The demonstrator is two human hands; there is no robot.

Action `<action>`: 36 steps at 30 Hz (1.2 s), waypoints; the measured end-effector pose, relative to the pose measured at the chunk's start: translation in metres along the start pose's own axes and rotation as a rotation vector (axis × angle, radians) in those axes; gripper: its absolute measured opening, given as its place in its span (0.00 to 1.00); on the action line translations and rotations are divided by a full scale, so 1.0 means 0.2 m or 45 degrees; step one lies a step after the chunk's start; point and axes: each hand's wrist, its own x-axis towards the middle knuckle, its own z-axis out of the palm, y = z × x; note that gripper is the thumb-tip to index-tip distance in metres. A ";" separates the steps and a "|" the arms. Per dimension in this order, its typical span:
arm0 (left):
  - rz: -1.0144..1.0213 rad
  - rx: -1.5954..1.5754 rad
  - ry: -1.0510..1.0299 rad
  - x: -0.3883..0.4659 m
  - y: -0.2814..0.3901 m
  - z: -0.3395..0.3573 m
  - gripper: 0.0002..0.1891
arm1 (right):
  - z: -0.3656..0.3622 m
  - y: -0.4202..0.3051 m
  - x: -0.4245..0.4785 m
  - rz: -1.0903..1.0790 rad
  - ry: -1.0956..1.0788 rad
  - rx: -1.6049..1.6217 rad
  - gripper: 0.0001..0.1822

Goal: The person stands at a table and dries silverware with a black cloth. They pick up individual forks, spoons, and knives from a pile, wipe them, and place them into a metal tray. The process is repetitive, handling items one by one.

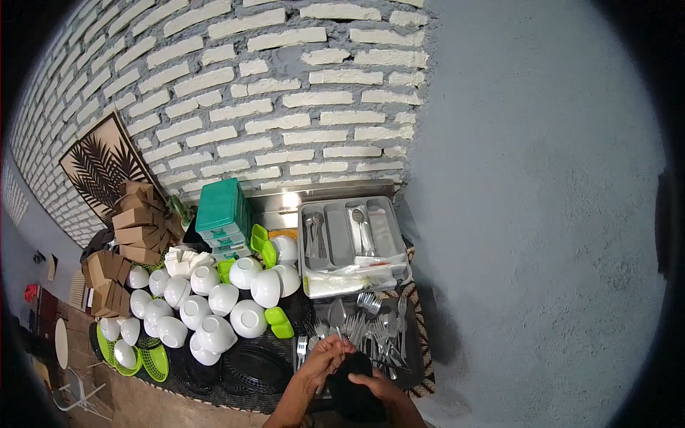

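Observation:
My left hand (330, 355) pinches a metal spoon (337, 314) by its handle, with the bowl pointing away from me. A black cloth (355, 393) hangs just below it, and my right hand (379, 384) grips this cloth with the thumb on top. The cloth covers part of the right fingers. Beyond both hands, many loose forks (381, 330) and other cutlery lie jumbled on a dark grey tray (413, 369). Farther back is a grey cutlery organizer (338, 235), with spoons (314, 235) in its left slot and wrapped utensils (363, 231) in another.
White bowls (249, 319) stand upside down at left, near black oval baskets (257, 369) and green ones (155, 362). Behind them are a teal drawer box (219, 208) and stacked cardboard boxes (136, 227). A brick wall (289, 128) and a grey wall (535, 214) bound the table.

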 end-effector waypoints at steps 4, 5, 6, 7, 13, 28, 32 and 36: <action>0.411 -0.330 0.088 0.20 0.18 0.01 0.05 | -0.04 0.03 0.03 0.061 -0.031 -0.156 0.21; 0.484 -0.211 0.187 0.26 0.27 -0.02 0.06 | -0.05 0.03 0.03 0.071 -0.013 -0.175 0.22; 0.482 -0.063 0.323 0.32 0.35 -0.02 0.07 | -0.09 0.06 0.07 0.059 0.016 -0.188 0.21; 0.484 0.084 0.456 0.38 0.42 -0.02 0.07 | -0.14 0.09 0.11 0.044 0.045 -0.207 0.21; 0.843 0.949 0.712 1.05 0.54 -0.52 0.07 | -0.01 -0.28 0.08 -0.034 0.177 -0.384 0.20; 0.454 2.295 1.099 1.61 0.70 -0.66 0.07 | -0.25 -0.22 0.29 -0.080 0.289 -0.725 0.42; 0.217 2.510 0.987 1.62 0.73 -0.64 0.10 | -0.24 -0.22 0.31 -0.114 0.300 -0.650 0.28; 0.255 2.586 1.028 1.62 0.71 -0.65 0.13 | -0.24 -0.21 0.30 -0.129 0.411 -0.682 0.31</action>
